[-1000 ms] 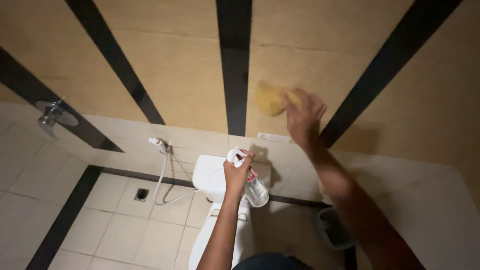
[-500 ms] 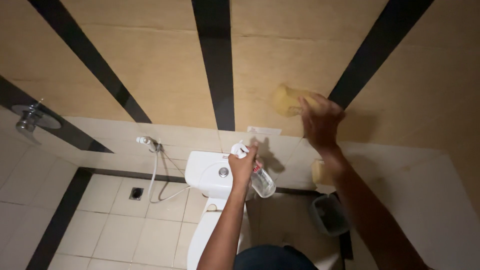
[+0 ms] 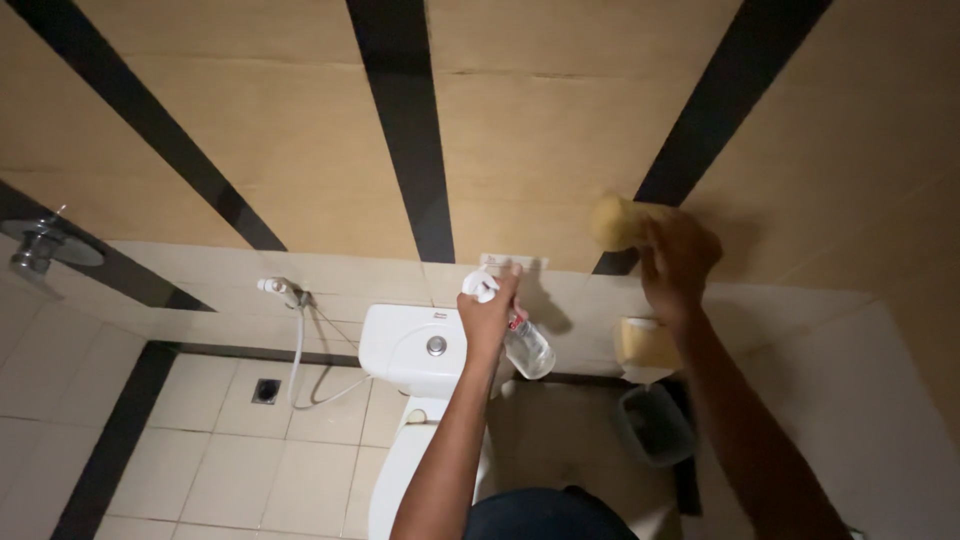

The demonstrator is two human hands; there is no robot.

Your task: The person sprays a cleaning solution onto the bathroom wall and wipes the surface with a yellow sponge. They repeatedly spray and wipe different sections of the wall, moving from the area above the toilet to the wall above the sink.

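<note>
At the far left a chrome shower fitting (image 3: 45,243) is seen fixed to the wall, and below it the pale floor tiles (image 3: 200,440) are crossed by a dark band, with a small square drain (image 3: 266,391) set into them. Further right a hand sprayer (image 3: 280,290) is hung on the low wall, its white hose looped down towards the floor. Beside it a white toilet (image 3: 410,350) is seen from above, a round flush button set in its tank lid. The left hand (image 3: 490,312) is held over the right edge of the tank, and its grip is closed fully around the neck of a clear spray bottle (image 3: 525,345), whose white nozzle points up and left while the body hangs down and right. The beige wall (image 3: 300,150) behind is divided by broad black stripes. To the right, the right hand (image 3: 678,262) is raised against that wall beside one black stripe, and a yellow sponge (image 3: 612,222) is pressed flat to the tiles under its closed grip, the sponge showing just left of the fingers. Below the wrist a roll of paper (image 3: 645,345) is mounted on the lower white wall, and a small grey bin (image 3: 655,425) is stood on the floor just beneath it.
</note>
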